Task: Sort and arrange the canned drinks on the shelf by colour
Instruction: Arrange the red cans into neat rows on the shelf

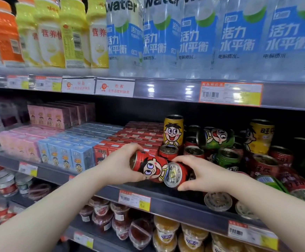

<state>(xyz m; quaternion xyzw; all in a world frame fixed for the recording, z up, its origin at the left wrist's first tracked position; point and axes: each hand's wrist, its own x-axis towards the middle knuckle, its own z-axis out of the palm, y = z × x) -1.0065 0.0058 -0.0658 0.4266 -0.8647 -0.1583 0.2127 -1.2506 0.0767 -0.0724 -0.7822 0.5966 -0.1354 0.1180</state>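
My left hand (119, 165) grips a red can (149, 165) with a cartoon face, tipped on its side above the front of the middle shelf (175, 202). My right hand (205, 172) holds a second red can (178, 174) whose silver end faces me, its end against the first can. Behind them the cans are mixed: a yellow can (173, 130) stands on red cans (168, 151), a green can (216, 136) lies on its side, another yellow can (260, 136) stands further right, and several red cans (265, 165) stand or lie around them.
Red cartons (139, 137), blue cartons (70, 153) and pink cartons (19, 144) fill the shelf's left part. Bottles crowd the upper shelf (166, 90). Jelly cups (122, 220) sit on the shelf below. Two cans (218, 200) lie at the shelf's front right.
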